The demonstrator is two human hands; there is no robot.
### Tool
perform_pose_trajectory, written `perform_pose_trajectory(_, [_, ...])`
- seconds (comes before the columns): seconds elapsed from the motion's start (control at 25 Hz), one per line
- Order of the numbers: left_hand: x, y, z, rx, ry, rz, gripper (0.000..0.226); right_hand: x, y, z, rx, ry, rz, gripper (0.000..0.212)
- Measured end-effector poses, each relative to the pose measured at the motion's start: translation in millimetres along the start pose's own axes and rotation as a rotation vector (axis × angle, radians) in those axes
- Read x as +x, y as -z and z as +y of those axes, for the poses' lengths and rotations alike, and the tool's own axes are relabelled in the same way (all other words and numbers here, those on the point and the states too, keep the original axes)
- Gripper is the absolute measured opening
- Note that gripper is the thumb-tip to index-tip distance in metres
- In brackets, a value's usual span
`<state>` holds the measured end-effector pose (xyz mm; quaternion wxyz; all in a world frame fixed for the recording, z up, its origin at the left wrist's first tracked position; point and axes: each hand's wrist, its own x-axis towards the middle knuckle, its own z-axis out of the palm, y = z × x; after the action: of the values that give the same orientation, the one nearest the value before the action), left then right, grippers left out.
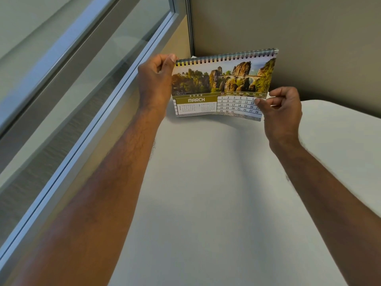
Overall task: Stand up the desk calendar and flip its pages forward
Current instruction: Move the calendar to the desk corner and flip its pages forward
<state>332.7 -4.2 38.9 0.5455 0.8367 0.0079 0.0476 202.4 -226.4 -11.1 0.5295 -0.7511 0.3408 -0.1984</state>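
A spiral-bound desk calendar [222,85] stands upright at the far end of the white table [216,182], in the corner. Its front page shows a rocky landscape with a bridge above "MARCH 2026". My left hand [154,79] grips the calendar's upper left corner at the wire binding. My right hand [278,106] pinches the lower right corner of the March page between thumb and fingers, and that corner curls slightly away from the pages behind it.
A glass partition with aluminium frames [82,100] runs along the left side of the table. A beige wall [309,38] stands right behind the calendar. The table's rounded right edge [350,112] curves near my right hand.
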Motion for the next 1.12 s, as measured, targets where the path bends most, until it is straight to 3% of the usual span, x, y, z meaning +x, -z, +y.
perform_pose_trajectory(0.36, [0.9, 2.6, 0.2, -0.058, 0.038, -0.034, 0.025, -3.5, 17.4, -7.0, -0.189, 0.081, -0.037, 0.016])
perform_pose_trajectory(0.48, [3.1, 4.9, 1.5, -0.115, 0.075, -0.047, 0.023, -9.3, 26.4, -15.7, -0.227, 0.113, -0.025, 0.020])
perform_pose_trajectory(0.56, [4.5, 5.3, 2.0, -0.170, 0.120, -0.054, 0.021, -13.0, 31.8, -25.9, -0.159, 0.071, -0.023, 0.017])
perform_pose_trajectory(0.76, [9.3, 10.9, 2.1, -0.446, 0.307, -0.150, 0.017, -9.9, 46.4, -68.3, 0.280, -0.109, -0.122, 0.014])
perform_pose_trajectory(0.88, [8.8, 15.5, 0.6, -0.583, 0.380, -0.218, 0.011, -0.4, 53.2, -89.4, 0.276, -0.084, -0.139, 0.024])
perform_pose_trajectory(1.12, [7.4, 15.3, -7.2, -0.663, 0.306, -0.253, 0.023, 12.1, 55.9, -121.1, 0.249, -0.030, -0.185, 0.036])
